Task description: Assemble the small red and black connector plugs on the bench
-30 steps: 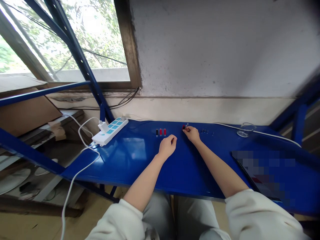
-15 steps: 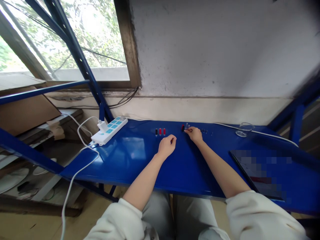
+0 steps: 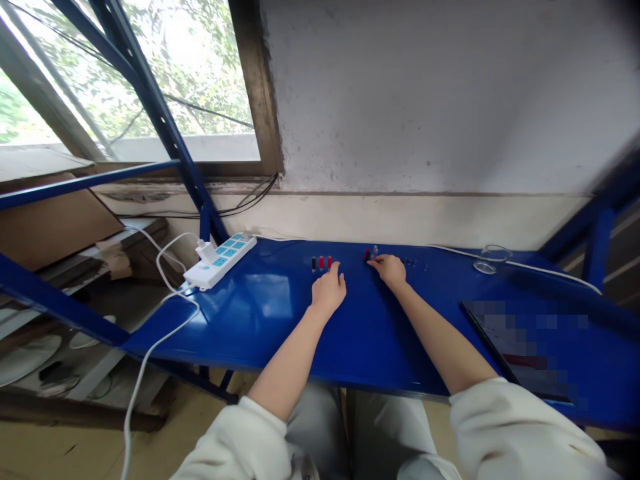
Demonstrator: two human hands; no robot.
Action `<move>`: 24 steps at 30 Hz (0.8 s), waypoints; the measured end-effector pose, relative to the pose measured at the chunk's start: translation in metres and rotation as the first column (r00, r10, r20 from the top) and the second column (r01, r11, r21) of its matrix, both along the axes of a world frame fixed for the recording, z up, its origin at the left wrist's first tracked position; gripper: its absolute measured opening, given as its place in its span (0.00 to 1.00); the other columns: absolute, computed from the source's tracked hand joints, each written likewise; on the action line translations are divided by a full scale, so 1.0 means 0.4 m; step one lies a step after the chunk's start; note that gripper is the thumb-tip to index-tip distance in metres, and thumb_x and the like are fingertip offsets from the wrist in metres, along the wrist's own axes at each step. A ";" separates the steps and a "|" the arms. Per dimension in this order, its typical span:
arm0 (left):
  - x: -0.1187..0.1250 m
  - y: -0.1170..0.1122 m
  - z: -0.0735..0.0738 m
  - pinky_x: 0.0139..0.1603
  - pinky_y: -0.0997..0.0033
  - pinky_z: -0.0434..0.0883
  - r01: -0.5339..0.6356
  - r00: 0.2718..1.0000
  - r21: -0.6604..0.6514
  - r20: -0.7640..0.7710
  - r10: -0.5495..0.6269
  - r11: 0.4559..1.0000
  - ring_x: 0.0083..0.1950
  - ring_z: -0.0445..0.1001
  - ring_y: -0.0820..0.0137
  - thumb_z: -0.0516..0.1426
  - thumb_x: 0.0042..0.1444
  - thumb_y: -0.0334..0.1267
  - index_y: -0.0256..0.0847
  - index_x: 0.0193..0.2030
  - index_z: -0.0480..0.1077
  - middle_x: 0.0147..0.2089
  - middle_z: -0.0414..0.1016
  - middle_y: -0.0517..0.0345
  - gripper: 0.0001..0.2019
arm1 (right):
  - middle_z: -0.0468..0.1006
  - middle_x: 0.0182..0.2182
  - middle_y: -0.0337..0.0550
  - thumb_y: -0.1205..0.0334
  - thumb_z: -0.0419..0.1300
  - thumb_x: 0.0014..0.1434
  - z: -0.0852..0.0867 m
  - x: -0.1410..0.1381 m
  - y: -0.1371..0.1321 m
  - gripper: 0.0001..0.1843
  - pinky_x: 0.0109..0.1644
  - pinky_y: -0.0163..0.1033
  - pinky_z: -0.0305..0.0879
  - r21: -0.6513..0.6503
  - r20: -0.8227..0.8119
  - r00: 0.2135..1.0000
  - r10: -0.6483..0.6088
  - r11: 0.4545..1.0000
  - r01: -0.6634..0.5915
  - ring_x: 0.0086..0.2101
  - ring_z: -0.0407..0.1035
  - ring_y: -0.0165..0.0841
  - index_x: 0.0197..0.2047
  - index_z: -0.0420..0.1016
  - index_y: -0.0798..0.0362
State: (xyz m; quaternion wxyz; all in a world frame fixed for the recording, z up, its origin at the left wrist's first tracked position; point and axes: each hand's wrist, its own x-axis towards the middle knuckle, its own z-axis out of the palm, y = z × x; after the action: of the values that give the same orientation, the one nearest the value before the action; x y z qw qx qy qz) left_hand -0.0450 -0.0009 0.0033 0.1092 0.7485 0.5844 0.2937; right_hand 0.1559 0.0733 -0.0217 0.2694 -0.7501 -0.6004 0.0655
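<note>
Three small vials stand in a row on the blue table (image 3: 270, 333): one with a black cap (image 3: 314, 264) and two with red caps (image 3: 321, 263). Just in front of the right-hand red one is my left hand (image 3: 327, 292), a finger stretched toward it and the thumb apart, with nothing visible in its grasp. My right hand (image 3: 391, 270) pinches thumb and finger together beside a second small group with a red cap (image 3: 367, 254), a dark one and a clear vial (image 3: 375, 251). Whatever lies between those fingertips is too small to make out.
Small clear pieces (image 3: 411, 262) lie right of my right hand. Farther right are a clear round container (image 3: 484, 267) and a dark tablet-like panel (image 3: 510, 353). On the left sits a white power strip (image 3: 220, 261) with a cable (image 3: 145, 373) trailing over the edge.
My left hand has shifted slightly left and stretched a finger toward the red-capped vial. My right hand stays pinched in nearly the same place, its fingertips a touch lower.
</note>
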 end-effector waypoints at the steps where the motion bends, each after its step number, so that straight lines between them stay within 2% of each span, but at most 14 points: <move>1: -0.003 0.002 0.002 0.36 0.65 0.67 -0.035 0.999 -0.004 -0.015 0.035 0.999 0.33 0.73 0.62 0.45 0.58 0.39 0.41 0.61 0.52 0.34 0.73 0.48 0.23 | 0.76 0.28 0.44 0.48 0.58 0.48 0.003 0.001 -0.001 0.15 0.28 0.36 0.58 -0.013 0.007 1.000 0.001 1.000 -0.001 0.31 0.70 0.36 0.33 0.76 0.50; 4: -0.009 0.010 0.005 0.37 0.64 0.67 -0.088 0.994 -0.026 -0.059 0.087 0.996 0.33 0.74 0.61 0.46 0.57 0.38 0.43 0.65 0.40 0.35 0.74 0.48 0.29 | 0.76 0.30 0.45 0.50 0.59 0.47 0.021 0.003 -0.005 0.16 0.30 0.36 0.59 -0.068 0.045 0.999 0.021 0.998 -0.018 0.32 0.70 0.36 0.36 0.75 0.51; 8: -0.010 0.019 0.007 0.37 0.66 0.67 -0.093 0.993 -0.048 -0.079 0.089 0.995 0.33 0.74 0.64 0.46 0.57 0.37 0.42 0.66 0.37 0.35 0.74 0.47 0.31 | 0.76 0.29 0.48 0.53 0.60 0.46 0.064 -0.009 -0.040 0.14 0.30 0.37 0.59 -0.118 0.116 0.993 0.017 0.993 -0.003 0.31 0.70 0.38 0.34 0.74 0.53; 10: -0.008 0.022 0.008 0.37 0.67 0.67 -0.093 0.993 -0.054 -0.083 0.089 0.994 0.33 0.74 0.64 0.46 0.58 0.38 0.43 0.66 0.36 0.35 0.74 0.47 0.31 | 0.76 0.27 0.48 0.52 0.59 0.47 0.088 -0.030 -0.078 0.13 0.30 0.37 0.59 -0.127 0.106 0.992 0.064 0.991 -0.050 0.30 0.70 0.38 0.30 0.74 0.53; 12: -0.006 0.026 0.008 0.38 0.66 0.67 -0.100 0.992 -0.062 -0.082 0.095 0.993 0.34 0.74 0.63 0.45 0.58 0.38 0.43 0.65 0.36 0.36 0.74 0.47 0.30 | 0.76 0.27 0.47 0.51 0.57 0.49 0.105 -0.061 -0.123 0.13 0.29 0.37 0.58 -0.086 0.047 0.992 0.121 0.989 -0.116 0.30 0.70 0.37 0.28 0.74 0.52; 14: -0.006 0.031 0.006 0.39 0.64 0.67 -0.105 0.992 -0.064 -0.075 0.100 0.992 0.36 0.74 0.62 0.46 0.58 0.38 0.44 0.65 0.40 0.37 0.73 0.46 0.29 | 0.76 0.26 0.46 0.51 0.55 0.51 0.111 -0.095 -0.166 0.13 0.30 0.36 0.58 0.034 -0.018 0.980 0.199 0.980 -0.198 0.30 0.70 0.36 0.28 0.74 0.51; 17: -0.011 0.040 0.002 0.40 0.65 0.67 -0.113 0.993 -0.020 -0.046 0.112 0.993 0.38 0.74 0.62 0.45 0.58 0.37 0.44 0.63 0.49 0.43 0.72 0.44 0.24 | 0.76 0.26 0.44 0.52 0.52 0.54 0.103 -0.132 -0.210 0.14 0.30 0.35 0.58 0.149 -0.091 0.946 0.310 0.944 -0.295 0.28 0.69 0.33 0.30 0.74 0.51; 20: -0.014 0.047 -0.004 0.39 0.69 0.67 -0.104 0.992 0.044 0.073 0.101 0.994 0.37 0.74 0.66 0.45 0.59 0.36 0.43 0.52 0.63 0.45 0.71 0.47 0.16 | 0.75 0.26 0.42 0.55 0.51 0.54 0.087 -0.144 -0.223 0.12 0.30 0.34 0.58 0.196 -0.126 0.930 0.346 0.927 -0.319 0.27 0.68 0.33 0.34 0.73 0.50; 22: -0.012 0.049 -0.007 0.36 0.72 0.67 -0.046 0.971 0.054 0.237 0.032 0.997 0.31 0.73 0.71 0.45 0.59 0.34 0.41 0.44 0.66 0.40 0.72 0.52 0.12 | 0.75 0.27 0.42 0.55 0.51 0.55 0.079 -0.143 -0.221 0.12 0.31 0.34 0.58 0.224 -0.152 0.929 0.338 0.927 -0.300 0.29 0.69 0.33 0.35 0.71 0.51; 24: -0.005 0.046 -0.008 0.31 0.75 0.68 0.041 0.899 0.054 0.433 -0.060 0.998 0.24 0.70 0.77 0.46 0.58 0.34 0.40 0.42 0.65 0.35 0.72 0.56 0.10 | 0.75 0.29 0.44 0.53 0.48 0.56 0.074 -0.140 -0.218 0.14 0.31 0.35 0.58 0.241 -0.187 0.937 0.296 0.938 -0.248 0.30 0.69 0.34 0.36 0.70 0.51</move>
State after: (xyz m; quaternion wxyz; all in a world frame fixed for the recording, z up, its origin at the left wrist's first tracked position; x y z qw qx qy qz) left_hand -0.0468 0.0173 0.0003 0.2279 0.6814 0.5193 0.4627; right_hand 0.0999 -0.0139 0.0081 0.4014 -0.6141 -0.6689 0.1202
